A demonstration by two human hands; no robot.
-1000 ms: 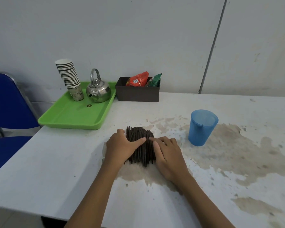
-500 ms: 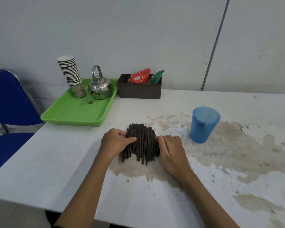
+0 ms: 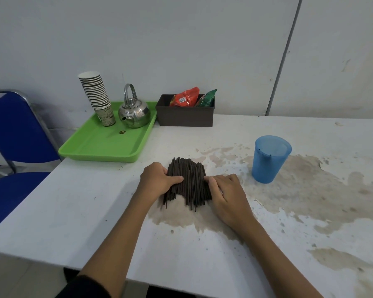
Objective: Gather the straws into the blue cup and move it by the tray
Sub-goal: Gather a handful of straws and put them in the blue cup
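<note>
A flat pile of several dark brown straws (image 3: pixel 190 179) lies on the white table, pointing away from me. My left hand (image 3: pixel 157 179) cups the pile's left side, thumb laid over the straws. My right hand (image 3: pixel 226 190) presses against the right side, fingertips on the straws. The pile rests on the table between both hands. The blue plastic cup (image 3: pixel 269 159) stands upright and empty to the right, a hand's width from my right hand. The green tray (image 3: pixel 108 145) sits at the back left.
On the tray stand a stack of paper cups (image 3: pixel 97 97) and a steel kettle (image 3: pixel 135 111). A dark box (image 3: pixel 185 116) with snack packets sits against the wall. A blue chair (image 3: pixel 13 134) is left of the table. Brown stains mark the tabletop.
Both hands have slid apart along the sides of the pile and now squeeze it from left and right. The straws stay on the table; the cup has not moved.
</note>
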